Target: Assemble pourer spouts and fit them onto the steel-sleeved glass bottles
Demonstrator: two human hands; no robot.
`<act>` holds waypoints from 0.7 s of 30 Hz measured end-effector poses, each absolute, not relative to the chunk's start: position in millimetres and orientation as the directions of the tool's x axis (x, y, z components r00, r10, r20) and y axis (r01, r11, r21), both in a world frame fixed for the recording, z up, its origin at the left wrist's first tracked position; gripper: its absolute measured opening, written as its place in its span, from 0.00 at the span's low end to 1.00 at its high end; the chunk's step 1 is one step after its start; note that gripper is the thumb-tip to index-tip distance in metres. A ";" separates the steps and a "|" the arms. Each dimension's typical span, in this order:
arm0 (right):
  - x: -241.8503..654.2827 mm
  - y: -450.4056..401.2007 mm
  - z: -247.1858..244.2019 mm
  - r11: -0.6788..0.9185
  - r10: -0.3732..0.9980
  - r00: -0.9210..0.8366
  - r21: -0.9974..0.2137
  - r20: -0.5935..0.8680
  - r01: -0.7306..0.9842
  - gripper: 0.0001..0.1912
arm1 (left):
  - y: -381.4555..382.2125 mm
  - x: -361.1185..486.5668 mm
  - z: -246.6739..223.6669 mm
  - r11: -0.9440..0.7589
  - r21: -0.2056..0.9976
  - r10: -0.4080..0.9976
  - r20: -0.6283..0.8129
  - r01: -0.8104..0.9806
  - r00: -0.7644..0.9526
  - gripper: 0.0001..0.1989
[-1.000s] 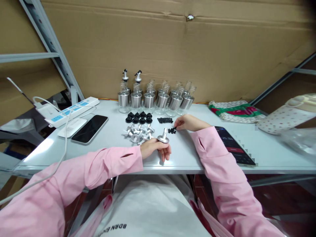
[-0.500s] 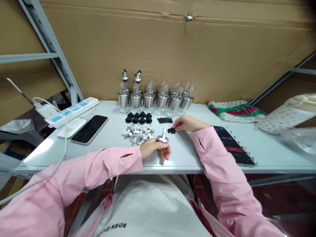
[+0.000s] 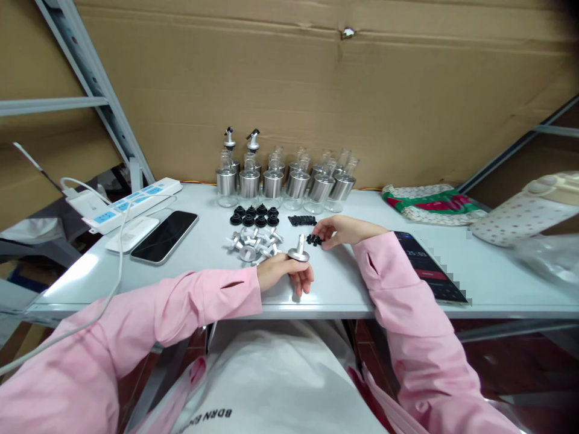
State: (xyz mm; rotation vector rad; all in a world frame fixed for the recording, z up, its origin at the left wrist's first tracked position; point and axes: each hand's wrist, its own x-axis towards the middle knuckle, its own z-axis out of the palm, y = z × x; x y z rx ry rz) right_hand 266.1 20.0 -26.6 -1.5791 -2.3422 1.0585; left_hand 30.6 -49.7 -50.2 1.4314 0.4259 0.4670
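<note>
**Both hands engaged: left hand [image 3: 288, 272] on silver piece [image 3: 299, 253], right hand [image 3: 342, 230] at small black pieces [image 3: 313, 240]**

The tabletop [image 3: 339, 280] carries the whole layout. Glass bottles [image 3: 273, 182] with metal sleeves stand in rows towards its back; two at the back left appear to bear pourers [image 3: 253, 142]. In front lie a heap of silver spout parts [image 3: 248, 252] and, between heap and bottles, black stoppers [image 3: 260, 220]. The left hand is near the front edge, its grip closed around the silver piece, stem upward. The right hand's fingertips are at the cluster of small black pieces; whether its grip has secured one is not discernible. Judged step: picking out a small piece while the left hand holds the silver piece. The next move calls for a fine pinch, separating one piece from its neighbours.
</note>
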 end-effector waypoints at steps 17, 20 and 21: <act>252.1 14.1 -22.7 0.178 0.888 -0.387 -0.589 -0.249 0.788 0.22 | -50.2 31.6 -47.5 0.095 0.995 0.552 -0.021 -0.038 0.834 0.17; 248.3 11.7 -21.4 0.203 0.891 -0.396 -0.587 -0.221 0.784 0.22 | -50.9 32.1 -46.2 0.105 0.994 0.555 -0.034 -0.030 0.831 0.17; 247.4 11.3 -21.5 0.215 0.890 -0.405 -0.589 -0.210 0.779 0.22 | -51.0 32.3 -45.7 0.106 0.994 0.557 -0.035 -0.030 0.830 0.17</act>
